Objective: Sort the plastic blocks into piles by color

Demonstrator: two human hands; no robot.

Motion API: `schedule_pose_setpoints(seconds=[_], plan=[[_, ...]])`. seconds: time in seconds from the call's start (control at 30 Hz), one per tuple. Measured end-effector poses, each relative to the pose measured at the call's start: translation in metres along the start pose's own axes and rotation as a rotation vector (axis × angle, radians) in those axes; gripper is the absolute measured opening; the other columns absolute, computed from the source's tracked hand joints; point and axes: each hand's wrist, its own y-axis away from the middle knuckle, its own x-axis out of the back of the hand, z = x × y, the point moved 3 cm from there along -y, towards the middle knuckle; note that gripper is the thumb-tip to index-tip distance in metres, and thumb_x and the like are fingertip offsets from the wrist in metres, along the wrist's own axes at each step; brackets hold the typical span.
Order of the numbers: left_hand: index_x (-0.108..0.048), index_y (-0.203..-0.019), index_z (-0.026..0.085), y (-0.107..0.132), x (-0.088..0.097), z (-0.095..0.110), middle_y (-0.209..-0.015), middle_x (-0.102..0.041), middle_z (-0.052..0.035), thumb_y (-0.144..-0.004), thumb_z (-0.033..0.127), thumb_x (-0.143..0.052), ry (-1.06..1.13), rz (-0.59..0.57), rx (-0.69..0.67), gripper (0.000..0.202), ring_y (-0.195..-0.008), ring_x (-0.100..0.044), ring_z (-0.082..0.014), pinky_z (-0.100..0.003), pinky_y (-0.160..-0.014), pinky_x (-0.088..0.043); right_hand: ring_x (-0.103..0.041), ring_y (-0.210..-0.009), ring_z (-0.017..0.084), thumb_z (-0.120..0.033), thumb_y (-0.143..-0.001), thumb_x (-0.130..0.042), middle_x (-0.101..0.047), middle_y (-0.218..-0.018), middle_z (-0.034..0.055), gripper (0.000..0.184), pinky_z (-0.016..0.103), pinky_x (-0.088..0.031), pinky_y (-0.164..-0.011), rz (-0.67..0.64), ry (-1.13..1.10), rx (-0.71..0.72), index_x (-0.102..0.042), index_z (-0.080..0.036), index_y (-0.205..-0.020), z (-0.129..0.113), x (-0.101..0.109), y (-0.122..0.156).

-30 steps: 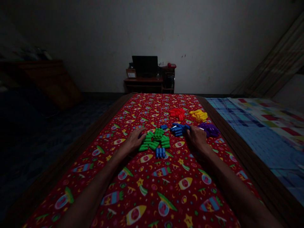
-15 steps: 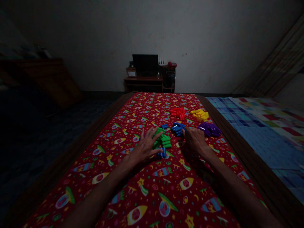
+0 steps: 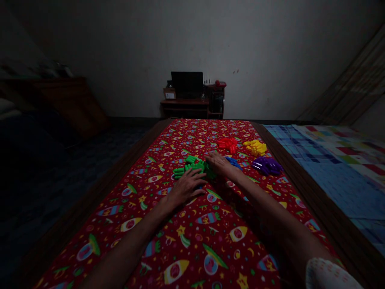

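Shifted off the tubular blue pieces [image 3: 234, 162], the right hand [image 3: 218, 163] is placed, grip indiscernible, at three o'clock of smooth green pieces [image 3: 195, 165] heaped on rocket-printed cloth [image 3: 192, 220]; the left hand [image 3: 187, 187] is spread loosely at six.

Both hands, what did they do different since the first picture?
The right hand left the blue pile and moved left to the green plastic pieces. The left hand moved right, over their near side. The red pile, yellow pile and purple pile stayed put.

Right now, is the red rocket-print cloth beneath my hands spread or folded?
Spread: the red rocket-print cloth lies flat, its pattern showing around the green cylindrical pieces.
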Motion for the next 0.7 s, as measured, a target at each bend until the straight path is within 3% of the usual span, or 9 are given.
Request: schedule_pose_setpoints(seconds=[0.1, 0.17, 0.33, 0.43, 0.57, 0.7], plan=[[-0.064, -0.114, 0.026, 0.003, 0.008, -0.006, -0.143, -0.049, -0.0081, -0.082, 0.039, -0.069, 0.014, -0.027, -0.037, 0.036, -0.136, -0.038, -0.0291, -0.051, -0.111, -0.033, -0.06, -0.102, 0.024, -0.007, -0.086, -0.042, -0.067, -0.107, 0.0172, 0.037, 0.035, -0.043, -0.091, -0.155, 0.037, -0.013, -0.061, -0.01, -0.118, -0.003, -0.004, -0.013], [-0.064, -0.115, 0.025, 0.005, 0.013, -0.008, -0.142, -0.048, -0.0095, -0.081, 0.037, -0.069, 0.011, -0.02, -0.036, 0.036, -0.134, -0.04, -0.0288, -0.047, -0.107, -0.04, -0.061, -0.096, 0.023, -0.008, -0.088, -0.042, -0.068, -0.1, 0.0174, 0.032, 0.032, -0.044, -0.086, -0.16, 0.027, -0.051, -0.064, -0.009, -0.112, -0.003, 0.0, -0.013], [-0.063, -0.114, 0.022, 0.006, 0.02, -0.005, -0.117, -0.062, -0.011, -0.088, 0.034, -0.059, -0.045, -0.043, 0.021, 0.029, -0.108, -0.058, -0.0255, -0.04, -0.092, -0.05, -0.061, -0.096, 0.022, -0.016, -0.09, -0.047, -0.067, -0.11, 0.0157, 0.041, 0.031, -0.044, -0.082, 0.168, -0.116, -0.184, -0.052, -0.011, -0.13, 0.024, 0.025, 0.008], [-0.064, -0.108, 0.019, 0.004, 0.02, 0.001, -0.101, -0.067, -0.0096, -0.094, 0.032, -0.045, -0.062, -0.068, 0.081, 0.027, -0.091, -0.064, -0.0217, -0.035, -0.085, -0.052, -0.064, -0.09, 0.021, -0.019, -0.086, -0.053, -0.069, -0.103, 0.0135, 0.039, 0.03, -0.046, -0.077, 0.311, -0.224, -0.371, -0.055, -0.012, -0.124, 0.058, 0.033, 0.031], [-0.064, -0.11, 0.02, -0.001, 0.021, 0.0, -0.103, -0.07, -0.0081, -0.096, 0.031, -0.038, 0.085, 0.077, 0.205, 0.032, -0.093, -0.066, -0.0203, -0.032, -0.085, -0.052, -0.064, -0.08, 0.018, -0.019, -0.081, -0.058, -0.071, -0.089, 0.0091, 0.02, 0.025, -0.044, -0.068, 0.274, -0.308, -0.595, -0.066, -0.013, -0.098, 0.091, 0.025, 0.058], [-0.067, -0.106, 0.021, -0.005, 0.02, -0.004, -0.106, -0.072, -0.0063, -0.091, 0.037, -0.046, 0.282, 0.238, 0.326, 0.03, -0.096, -0.068, -0.022, -0.034, -0.089, -0.052, -0.061, -0.074, 0.017, -0.021, -0.082, -0.058, -0.071, -0.082, 0.0083, 0.014, 0.023, -0.039, -0.062, 0.135, -0.279, -0.596, -0.068, -0.012, -0.086, 0.094, 0.017, 0.066]])
